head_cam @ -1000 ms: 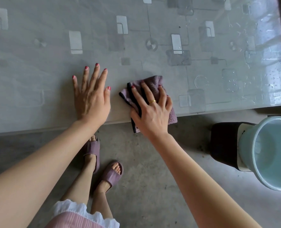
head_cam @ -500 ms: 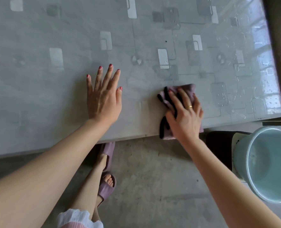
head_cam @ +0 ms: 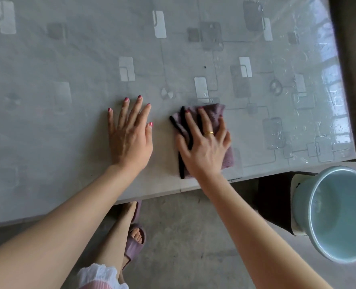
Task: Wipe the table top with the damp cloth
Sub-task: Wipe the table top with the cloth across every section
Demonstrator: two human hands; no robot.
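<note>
A grey patterned table top [head_cam: 68,65] under a glossy cover fills the upper view. A purple cloth with black edging [head_cam: 214,113] lies flat near the table's front edge, right of centre. My right hand [head_cam: 204,144] presses down on the cloth with spread, straight fingers. My left hand [head_cam: 129,136] rests flat on the bare table just left of the cloth, fingers straight and apart. Water drops and streaks shine on the table's right part [head_cam: 310,105].
A pale blue bucket [head_cam: 337,213] stands on a dark stool [head_cam: 275,197] at the table's front right corner. Below the table edge is a concrete floor [head_cam: 189,247] with my feet in purple slippers [head_cam: 134,243].
My right hand slid the cloth to the right along the front edge, then further onto the table away from the edge. My left hand stayed flat on the table.
</note>
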